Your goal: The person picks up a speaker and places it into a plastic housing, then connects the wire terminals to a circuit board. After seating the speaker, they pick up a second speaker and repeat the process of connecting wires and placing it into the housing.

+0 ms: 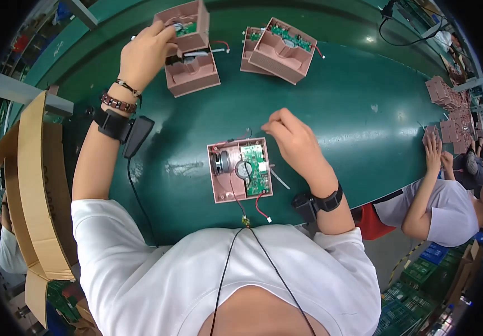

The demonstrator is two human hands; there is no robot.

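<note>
Green bench [359, 120], cardboard box [35, 187] beside left edge: left hand [145, 53], fingers clasping pink housing [194, 41] near far edge; right hand [294, 137], fingers curled, seemingly empty.

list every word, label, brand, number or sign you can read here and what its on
Nothing reads clearly enough to quote.
Cardboard box: dark print along its side, slanted and blurred.
Green rail at upper left: small pale marking, too blurred to read.
Circuit board in the nearest pink case: any markings are too small to read.
</note>
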